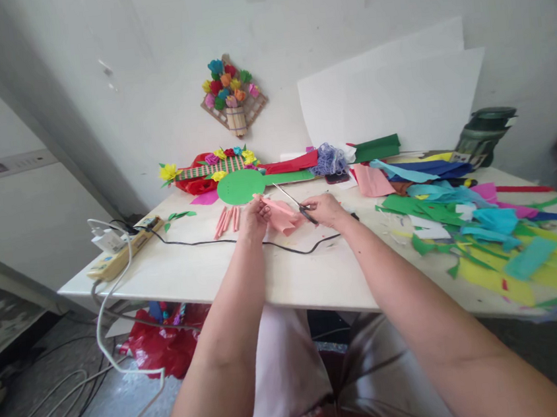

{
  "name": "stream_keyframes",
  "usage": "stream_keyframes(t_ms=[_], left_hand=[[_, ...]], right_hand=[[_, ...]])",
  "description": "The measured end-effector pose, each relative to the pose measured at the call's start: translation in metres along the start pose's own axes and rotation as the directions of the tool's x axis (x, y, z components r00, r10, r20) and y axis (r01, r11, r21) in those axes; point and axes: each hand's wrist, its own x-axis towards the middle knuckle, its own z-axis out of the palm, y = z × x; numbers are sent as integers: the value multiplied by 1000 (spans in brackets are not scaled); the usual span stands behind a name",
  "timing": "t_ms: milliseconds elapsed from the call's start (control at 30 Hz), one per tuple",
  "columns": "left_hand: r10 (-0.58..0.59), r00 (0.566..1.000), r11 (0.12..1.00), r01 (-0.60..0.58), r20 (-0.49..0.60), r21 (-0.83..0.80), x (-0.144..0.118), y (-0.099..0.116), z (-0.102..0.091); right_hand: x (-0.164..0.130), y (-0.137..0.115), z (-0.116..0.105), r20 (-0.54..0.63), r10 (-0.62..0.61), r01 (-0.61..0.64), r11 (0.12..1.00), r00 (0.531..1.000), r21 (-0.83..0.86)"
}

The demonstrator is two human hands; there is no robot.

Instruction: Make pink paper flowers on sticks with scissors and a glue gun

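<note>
Left hand (254,216) gripping pink paper (282,216); right hand (326,209) clenched around scissors (294,203), blades parted, above white bench (245,271). Power strip (124,252) lettering illegible.

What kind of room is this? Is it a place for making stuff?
It looks like a home craft corner. Coloured paper scraps cover the white table, a paper flower bouquet hangs on the wall, and the right hand holds scissors to pink paper in the left hand.
</note>
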Motion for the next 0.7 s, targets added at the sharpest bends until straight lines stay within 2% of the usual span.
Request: stream_keyframes(t_ms=[167, 333, 400, 567, 700], left_hand=[[24, 1000, 999, -25, -13, -34, 0, 2, 0], [53, 999, 997, -53, -3, -51, 1, 3, 0], [62, 998, 997, -62, 3, -39, 1, 3, 1], [98, 995, 995, -97, 11, -23, 0, 3, 2], [117, 993, 990, -114, 28, -83, 1, 4, 0]], right_hand=[[3, 4, 4, -42, 25, -29, 994, 999, -104], [1, -1, 6, -43, -92, 77, 955, 995, -286], [-2, -7, 6, -26, -101, 86, 937, 995, -339], [-10, -22, 7, -6, -79, 66, 873, 997, -482], [-14, -31, 11, 3, -121, 98, 789, 993, -606]])
